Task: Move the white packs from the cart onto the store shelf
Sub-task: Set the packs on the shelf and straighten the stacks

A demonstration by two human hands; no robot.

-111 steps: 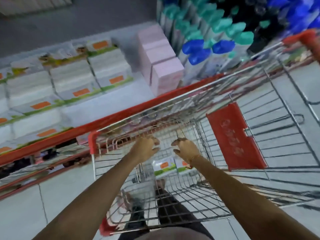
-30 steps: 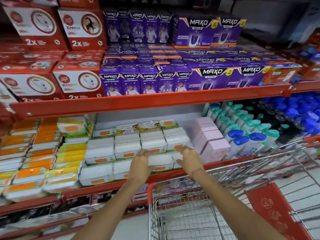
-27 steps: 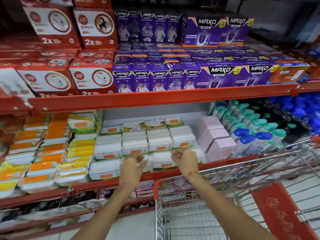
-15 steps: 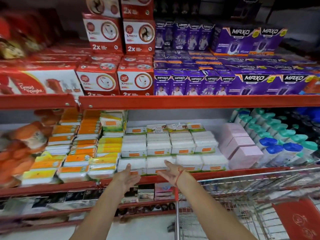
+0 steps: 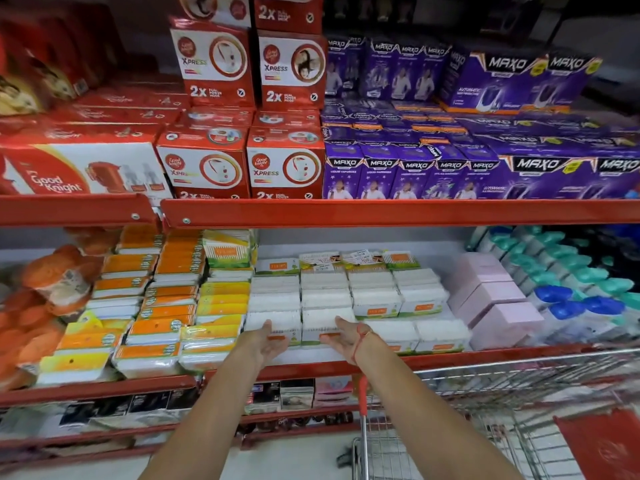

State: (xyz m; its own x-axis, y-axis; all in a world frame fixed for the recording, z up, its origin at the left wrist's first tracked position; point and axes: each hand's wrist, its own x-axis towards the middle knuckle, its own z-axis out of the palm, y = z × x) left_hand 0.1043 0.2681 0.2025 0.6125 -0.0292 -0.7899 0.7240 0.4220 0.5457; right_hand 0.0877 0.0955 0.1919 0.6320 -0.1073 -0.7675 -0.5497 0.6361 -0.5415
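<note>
Rows of white packs (image 5: 325,296) with orange and green labels fill the middle of the red-edged store shelf (image 5: 138,384). My left hand (image 5: 271,341) and my right hand (image 5: 346,337) are held out side by side at the front row of these packs. Both palms face inward with the fingers apart, and the fingertips are at the fronts of two packs. Neither hand holds anything. The wire cart (image 5: 491,379) with red corners stands at the lower right, below the shelf edge; its inside is mostly out of view.
Orange and yellow packs (image 5: 156,317) lie left of the white ones, and pink boxes (image 5: 498,299) and blue- and teal-capped bottles (image 5: 571,289) stand to the right. The upper shelf (image 5: 381,213) carries red and purple boxes. A red flap (image 5: 602,445) hangs in the cart.
My hands went from inside the cart up to the shelf and set white packs in the front row. They have let go and are open, and my view has swung left and up.
</note>
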